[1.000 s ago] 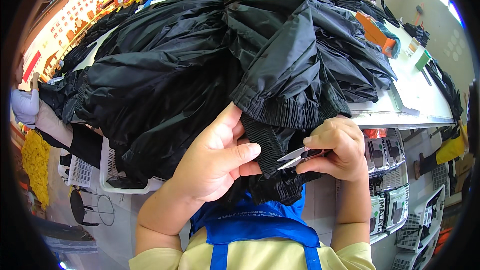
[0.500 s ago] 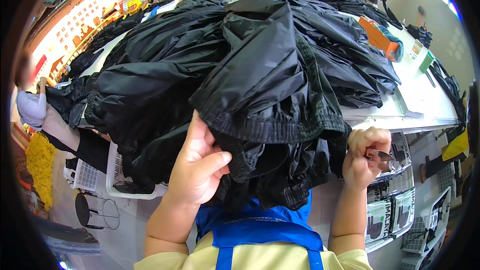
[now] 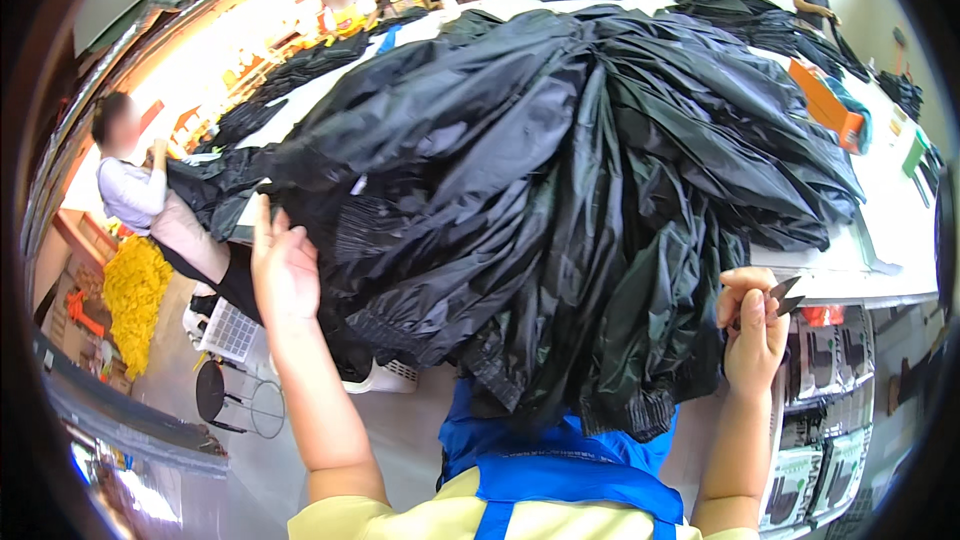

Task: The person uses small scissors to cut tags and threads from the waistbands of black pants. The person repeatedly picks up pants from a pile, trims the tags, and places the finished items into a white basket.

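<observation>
A big heap of thin, shiny black garments (image 3: 540, 170) with gathered elastic edges covers the near side of the white table and hangs over its front edge. At its left side, my left hand (image 3: 287, 275) is raised with fingers apart and holds nothing. A blurred gathered edge of black cloth lies just right of those fingers. My right hand (image 3: 752, 325) is closed round small thread snips (image 3: 788, 296), whose pointed blades stick out to the right. It sits by the heap's right edge, over the table front. How the garments overlap underneath is hidden.
An orange box (image 3: 825, 105) stands on the white table (image 3: 890, 210) at the right. White baskets with packaged goods (image 3: 825, 460) are below right. A person (image 3: 135, 180) handles black cloth at the left, near a yellow pile (image 3: 150, 285) and a round stool (image 3: 210, 390).
My left hand has let go of the gathered garment edge and moved left. The garment that was lifted in front now lies spread to the left. The snips remain in my right hand.
</observation>
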Demonstrator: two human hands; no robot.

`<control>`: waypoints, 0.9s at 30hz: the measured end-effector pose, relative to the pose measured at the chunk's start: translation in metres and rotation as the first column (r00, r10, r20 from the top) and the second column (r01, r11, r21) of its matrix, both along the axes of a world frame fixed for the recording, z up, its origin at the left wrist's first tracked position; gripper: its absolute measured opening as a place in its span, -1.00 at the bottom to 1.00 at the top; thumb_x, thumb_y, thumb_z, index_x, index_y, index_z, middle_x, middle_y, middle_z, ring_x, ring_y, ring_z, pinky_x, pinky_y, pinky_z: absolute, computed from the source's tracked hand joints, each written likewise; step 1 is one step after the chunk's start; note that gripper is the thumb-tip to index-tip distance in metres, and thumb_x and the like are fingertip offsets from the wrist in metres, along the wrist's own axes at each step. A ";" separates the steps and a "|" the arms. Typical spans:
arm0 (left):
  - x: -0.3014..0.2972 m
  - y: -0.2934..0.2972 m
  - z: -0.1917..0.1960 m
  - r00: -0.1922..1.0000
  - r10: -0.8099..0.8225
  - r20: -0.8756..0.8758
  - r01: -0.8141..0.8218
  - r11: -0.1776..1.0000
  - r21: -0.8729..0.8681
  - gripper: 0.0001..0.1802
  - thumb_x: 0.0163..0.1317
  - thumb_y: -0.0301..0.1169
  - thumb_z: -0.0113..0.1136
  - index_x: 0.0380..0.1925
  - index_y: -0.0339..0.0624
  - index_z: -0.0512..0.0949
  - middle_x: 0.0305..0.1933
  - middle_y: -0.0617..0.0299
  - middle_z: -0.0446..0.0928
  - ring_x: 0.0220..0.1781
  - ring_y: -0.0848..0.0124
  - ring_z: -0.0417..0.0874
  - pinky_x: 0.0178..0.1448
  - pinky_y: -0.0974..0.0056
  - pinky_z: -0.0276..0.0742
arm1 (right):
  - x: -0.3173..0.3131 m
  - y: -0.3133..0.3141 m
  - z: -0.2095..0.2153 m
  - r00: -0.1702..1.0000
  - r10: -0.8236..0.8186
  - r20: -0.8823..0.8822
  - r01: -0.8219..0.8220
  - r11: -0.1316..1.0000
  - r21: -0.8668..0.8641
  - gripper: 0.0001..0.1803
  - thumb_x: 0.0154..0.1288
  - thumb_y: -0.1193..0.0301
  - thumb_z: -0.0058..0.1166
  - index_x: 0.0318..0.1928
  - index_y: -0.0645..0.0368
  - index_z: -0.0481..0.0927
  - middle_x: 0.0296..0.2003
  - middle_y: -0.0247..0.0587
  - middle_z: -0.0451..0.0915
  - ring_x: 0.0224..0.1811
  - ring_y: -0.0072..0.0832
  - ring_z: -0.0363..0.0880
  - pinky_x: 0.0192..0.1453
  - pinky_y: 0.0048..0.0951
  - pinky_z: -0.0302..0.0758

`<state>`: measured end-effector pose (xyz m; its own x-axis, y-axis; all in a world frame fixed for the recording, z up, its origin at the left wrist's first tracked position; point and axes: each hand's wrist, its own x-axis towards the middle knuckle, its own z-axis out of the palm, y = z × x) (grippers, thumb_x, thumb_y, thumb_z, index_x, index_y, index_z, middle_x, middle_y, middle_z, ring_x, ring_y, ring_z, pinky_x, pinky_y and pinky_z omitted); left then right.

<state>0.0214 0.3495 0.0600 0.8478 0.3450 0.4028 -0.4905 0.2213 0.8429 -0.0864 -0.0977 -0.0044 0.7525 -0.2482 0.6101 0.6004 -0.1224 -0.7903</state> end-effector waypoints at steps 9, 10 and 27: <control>-0.070 -0.121 0.000 0.845 0.109 0.524 -0.461 0.644 0.611 -0.17 -0.04 -0.32 0.39 0.14 -0.35 0.12 0.22 -0.05 0.24 0.15 0.21 0.40 0.23 0.14 0.35 | 0.007 0.010 0.006 0.988 0.110 -0.107 -0.115 0.992 -0.041 -0.68 0.43 0.27 -0.14 -0.18 0.30 0.54 -0.55 -0.37 0.40 -0.54 -0.67 0.28 -0.41 -0.65 0.22; -0.066 -0.131 0.002 0.912 0.044 0.408 -0.319 0.701 0.638 -0.15 -0.06 -0.30 0.43 0.14 -0.33 0.12 0.24 -0.08 0.23 0.18 0.18 0.39 0.25 0.12 0.33 | 0.006 0.014 0.011 0.982 0.139 -0.129 -0.148 0.987 -0.068 -0.69 0.43 0.29 -0.14 -0.17 0.31 0.55 -0.55 -0.35 0.41 -0.53 -0.66 0.30 -0.40 -0.64 0.25; 0.048 -0.072 0.105 0.975 -0.199 0.094 0.189 0.976 0.109 -0.68 0.27 -0.41 0.12 0.01 -0.21 0.39 -0.10 0.21 0.55 -0.22 0.37 0.65 -0.16 0.26 0.64 | 0.021 0.028 0.032 0.926 0.254 -0.279 -0.344 0.873 -0.346 -0.76 0.33 0.37 -0.03 -0.15 0.29 0.56 -0.52 -0.21 0.50 -0.50 -0.45 0.49 -0.36 -0.51 0.42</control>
<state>0.0697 0.2776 0.1649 0.8467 0.1320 0.5154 -0.5318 0.2394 0.8123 -0.0653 -0.0692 0.0273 0.8771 0.2287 0.4224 0.4751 -0.2832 -0.8331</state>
